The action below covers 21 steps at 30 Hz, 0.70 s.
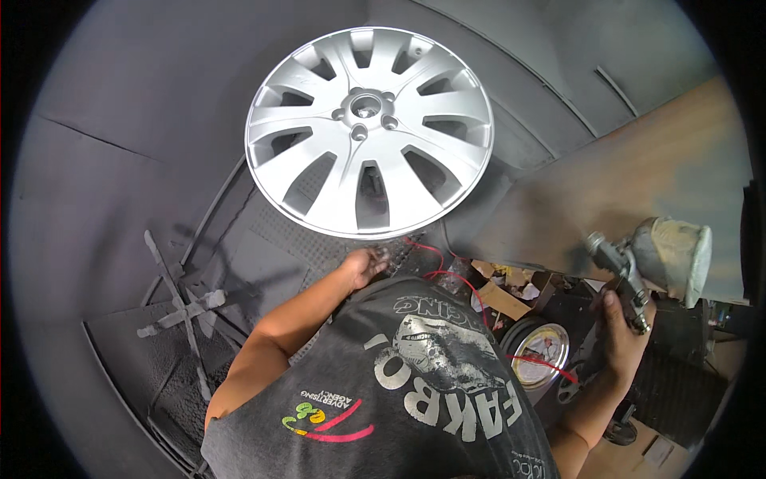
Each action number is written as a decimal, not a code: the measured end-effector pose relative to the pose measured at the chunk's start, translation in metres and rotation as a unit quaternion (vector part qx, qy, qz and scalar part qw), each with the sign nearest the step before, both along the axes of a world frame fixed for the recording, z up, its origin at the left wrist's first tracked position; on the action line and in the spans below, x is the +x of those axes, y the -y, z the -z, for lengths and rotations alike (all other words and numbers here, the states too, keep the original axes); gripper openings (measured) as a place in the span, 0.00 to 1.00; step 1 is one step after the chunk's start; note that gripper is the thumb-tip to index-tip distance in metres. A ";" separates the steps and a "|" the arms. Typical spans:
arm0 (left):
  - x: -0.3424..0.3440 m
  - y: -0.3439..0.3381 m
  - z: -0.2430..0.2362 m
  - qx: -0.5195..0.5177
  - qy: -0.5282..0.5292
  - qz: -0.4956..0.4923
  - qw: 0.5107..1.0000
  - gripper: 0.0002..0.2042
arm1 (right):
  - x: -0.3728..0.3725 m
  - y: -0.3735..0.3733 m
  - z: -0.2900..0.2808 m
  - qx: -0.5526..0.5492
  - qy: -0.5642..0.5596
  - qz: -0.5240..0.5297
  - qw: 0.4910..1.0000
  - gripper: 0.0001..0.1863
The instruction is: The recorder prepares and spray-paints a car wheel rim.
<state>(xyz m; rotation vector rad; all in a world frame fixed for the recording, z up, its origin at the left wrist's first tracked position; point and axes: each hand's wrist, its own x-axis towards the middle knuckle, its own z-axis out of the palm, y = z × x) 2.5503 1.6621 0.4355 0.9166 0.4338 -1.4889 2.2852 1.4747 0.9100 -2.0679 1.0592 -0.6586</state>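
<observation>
A silver multi-spoke wheel rim is held up face-on in front of me, its centre hole and bolt holes showing. Just below its lower edge is my left hand, fingers curled inward; what they close on, if anything, is hidden. Out to the right, my right hand grips a spray gun. The gun's nozzle points up and left, and a pale, paint-stained cup sits on its far side. A faint mist hangs by the nozzle. A red hose runs behind my body.
On the left stands a cross-shaped, paint-coated metal stand. A brown board leans at the right. Below it lie cardboard scraps and another wheel. Grey sheeting lines the walls, and a dark textured mat covers the floor.
</observation>
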 end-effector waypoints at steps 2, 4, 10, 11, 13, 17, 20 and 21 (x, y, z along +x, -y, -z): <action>0.008 -0.005 -0.009 0.044 0.027 -0.122 0.991 0.16 | -0.007 -0.011 -0.002 0.067 -0.025 0.002 0.997 0.21; 0.018 -0.016 0.008 0.044 0.020 -0.166 0.985 0.14 | -0.007 -0.024 -0.007 0.161 -0.046 -0.043 0.985 0.27; 0.072 -0.049 0.046 0.051 0.092 -0.271 0.957 0.15 | 0.013 -0.043 -0.009 0.206 -0.057 -0.162 0.963 0.33; 0.092 -0.056 0.055 0.026 0.132 -0.311 0.941 0.17 | 0.018 -0.044 -0.011 0.206 -0.038 -0.151 0.966 0.33; 0.126 -0.039 0.006 0.042 0.169 -0.266 0.948 0.20 | 0.012 -0.036 0.003 0.091 0.065 -0.080 0.990 0.34; 0.164 -0.067 0.018 -0.017 0.161 -0.145 0.976 0.24 | 0.035 -0.007 -0.022 0.014 0.050 -0.054 0.997 0.18; 0.113 -0.030 -0.026 0.083 0.135 -0.119 0.980 0.20 | -0.011 0.005 -0.007 0.090 0.020 -0.028 0.995 0.27; 0.094 -0.025 -0.024 0.072 0.141 -0.124 0.980 0.22 | -0.017 0.002 -0.004 0.097 0.023 -0.055 0.994 0.27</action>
